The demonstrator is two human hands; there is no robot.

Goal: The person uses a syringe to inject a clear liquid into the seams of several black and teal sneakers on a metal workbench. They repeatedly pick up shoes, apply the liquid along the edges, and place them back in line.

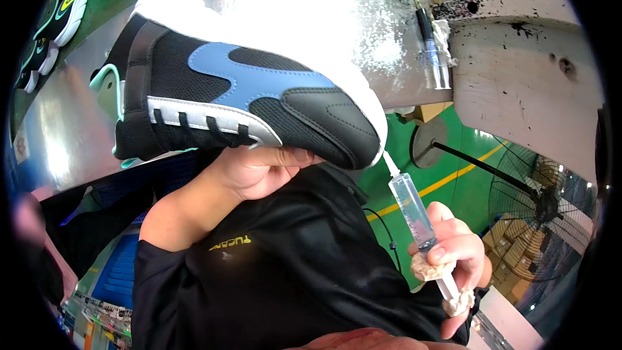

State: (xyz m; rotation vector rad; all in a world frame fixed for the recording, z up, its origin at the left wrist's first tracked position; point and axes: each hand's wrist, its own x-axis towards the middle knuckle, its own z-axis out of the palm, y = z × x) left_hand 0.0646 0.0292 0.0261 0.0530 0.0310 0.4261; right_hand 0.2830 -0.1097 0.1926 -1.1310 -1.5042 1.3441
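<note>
A black sneaker (pixel 214 100) with blue side overlays and a white sole is tilted on its side, toe to the right and sole facing away from me. My left hand (pixel 262 172) grips it from below near the laces; most of the fingers are hidden behind it. In my right hand (pixel 459 246) is a clear syringe (pixel 411 204) with see-through liquid inside. Pale, crumpled wrapping covers its finger flange and plunger end. The syringe's white tip meets the toe at the edge between sole and upper, apparently touching.
Under and behind the sneaker stretches a shiny metal tabletop (pixel 285 0). At its right end lie a black pen-like tool (pixel 424 24) and another syringe (pixel 440 68), beside a stained pale panel (pixel 518 58). More shoes (pixel 71 6) stand at far left. A fan (pixel 544 207) and cardboard boxes (pixel 512 246) are right.
</note>
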